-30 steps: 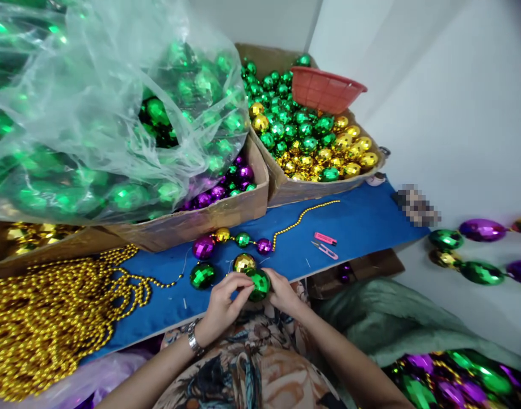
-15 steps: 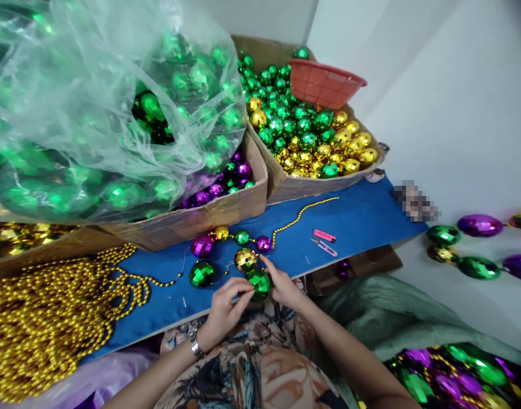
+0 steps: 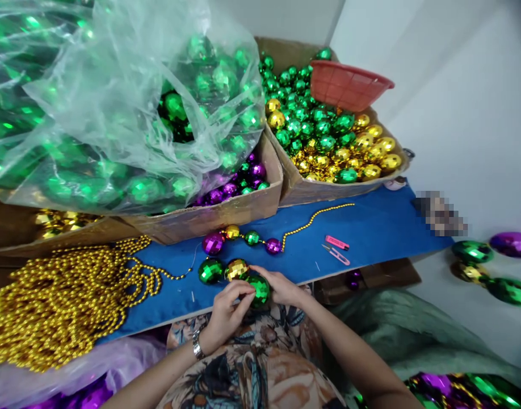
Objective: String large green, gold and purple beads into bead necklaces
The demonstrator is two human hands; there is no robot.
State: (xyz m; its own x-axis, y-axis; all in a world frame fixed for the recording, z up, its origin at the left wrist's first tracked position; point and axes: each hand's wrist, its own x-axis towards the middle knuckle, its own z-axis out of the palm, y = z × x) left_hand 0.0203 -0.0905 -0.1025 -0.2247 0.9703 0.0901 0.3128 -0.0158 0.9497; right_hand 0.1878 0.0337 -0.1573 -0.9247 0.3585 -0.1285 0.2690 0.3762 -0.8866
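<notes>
both hands meet at the near edge of the tabletop (image 3: 371, 227). the left hand (image 3: 226, 309) pinches the green ball (image 3: 259, 289) from its left side with thumb and fingertips, and the right hand (image 3: 281, 287) cups the same ball from the right, index finger lying over its top. so the ball is grasped by both hands, right at the blue edge in front of the person's lap.

touching the ball on its far left is a gold ball (image 3: 237, 270), and just left of that a second green ball (image 3: 210, 271); a thin thread seems to run through them, though i cannot follow it under the fingers. just beyond the hands lies a strung row (image 3: 243, 238) of purple, gold, green and purple balls that carries on into a gold bead strand (image 3: 315, 216) running away to the right.

judging by this, part of the string is made up and the big balls by the hands are being added; the thread's loose end is not tied off as far as i can see.

right of the hands lie a pink snipper (image 3: 336, 254) and a pink tool (image 3: 337, 242). far left sits a heap of gold beads (image 3: 64, 295). beyond are boxes (image 3: 226, 213) of balls, a clear bag (image 3: 107, 96) and a red basket (image 3: 348, 85).
</notes>
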